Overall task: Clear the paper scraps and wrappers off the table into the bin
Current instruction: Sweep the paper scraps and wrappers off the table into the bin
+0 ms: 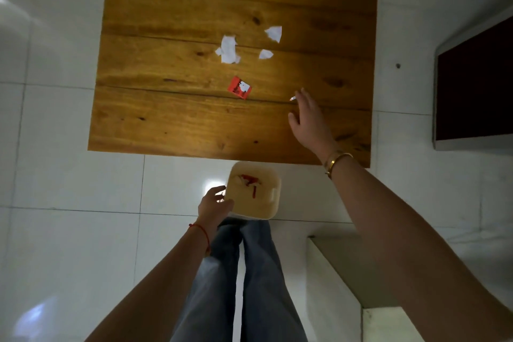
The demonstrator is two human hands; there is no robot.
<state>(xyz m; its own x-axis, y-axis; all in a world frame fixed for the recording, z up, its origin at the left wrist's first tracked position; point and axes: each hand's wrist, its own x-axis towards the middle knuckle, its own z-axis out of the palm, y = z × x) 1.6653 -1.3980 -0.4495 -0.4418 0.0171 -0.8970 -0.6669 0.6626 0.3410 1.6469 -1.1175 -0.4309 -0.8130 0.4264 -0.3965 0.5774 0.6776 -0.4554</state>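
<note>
Table [166,125]: three paper scraps [229,50], one wrapper [240,87]; right hand [308,116] spread, left hand [213,204] gripping bin [266,203].

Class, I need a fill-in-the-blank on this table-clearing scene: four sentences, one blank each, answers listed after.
1. The left hand holds the rim of the ____.
2. The red wrapper lies on the ____ table.
3. The right hand wears a ____ bracelet at the wrist.
4. The paper scraps are ____ in colour.

Answers: bin; wooden; gold; white
</note>
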